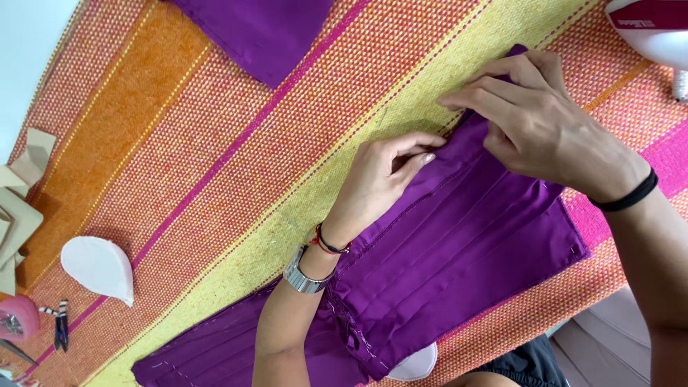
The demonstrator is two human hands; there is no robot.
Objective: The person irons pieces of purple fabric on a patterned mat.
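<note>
A pleated purple fabric piece (466, 244) lies on a striped orange, yellow and pink woven mat (215, 165). My left hand (383, 179) pinches its upper edge between thumb and fingers. My right hand (534, 122) grips the same edge a little further along, near the fabric's top corner, fingers curled over it. A second pleated purple piece (208, 355) lies under my left forearm toward the lower left, overlapping the first.
Another purple fabric piece (258, 29) lies at the top. A white teardrop-shaped pattern (99, 266), beige card pieces (18, 208), a pink round object (16, 319) and small snips (61, 326) sit at the left. A white machine (656, 29) stands top right.
</note>
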